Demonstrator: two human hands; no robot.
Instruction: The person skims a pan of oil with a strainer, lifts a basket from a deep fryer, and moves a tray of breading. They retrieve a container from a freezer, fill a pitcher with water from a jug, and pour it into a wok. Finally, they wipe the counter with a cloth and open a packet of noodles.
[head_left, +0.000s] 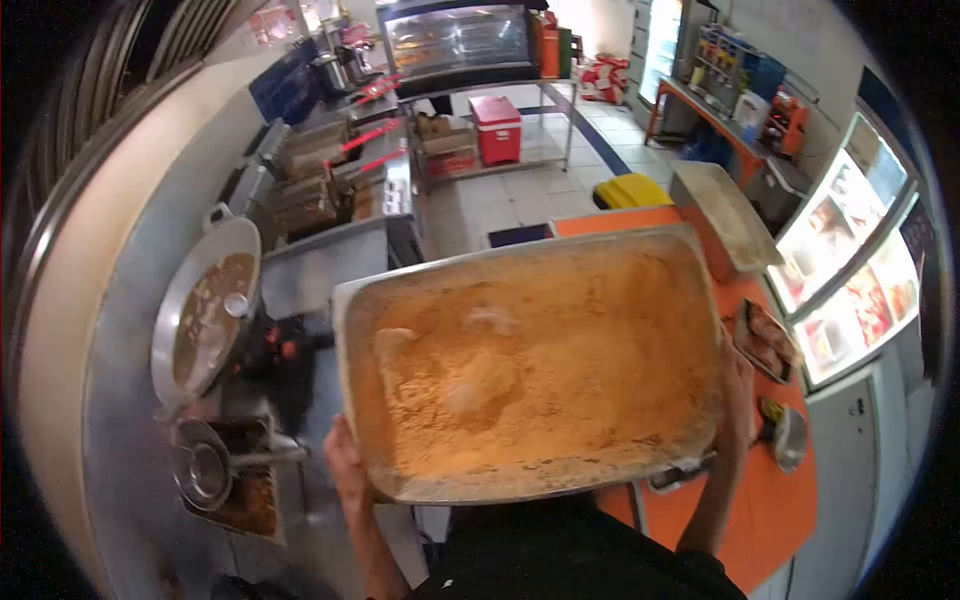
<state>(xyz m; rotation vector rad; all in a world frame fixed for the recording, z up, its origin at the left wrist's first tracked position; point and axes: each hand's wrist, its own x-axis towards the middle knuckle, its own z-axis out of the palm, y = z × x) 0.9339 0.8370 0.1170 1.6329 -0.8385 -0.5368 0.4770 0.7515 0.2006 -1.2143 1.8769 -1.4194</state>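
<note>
A large rectangular metal tray (345, 380) is held up in front of my body, over the gap between the counters. Orange-tan powder covers its bottom, with a few pale coated lumps at the left and centre. My left hand (348, 462) grips the tray's lower left side. On the right side, my right hand (737, 392) holds the rim. Parts of the fingers of both hands are hidden behind the tray.
To the left, a wide pan (165, 340) of oil sits on a burner, with strainers (205, 470) over a smaller tray below it. At right, an orange table (770, 520) bears a meat tray (768, 340), a metal bowl (790, 440) and a long container (725, 215).
</note>
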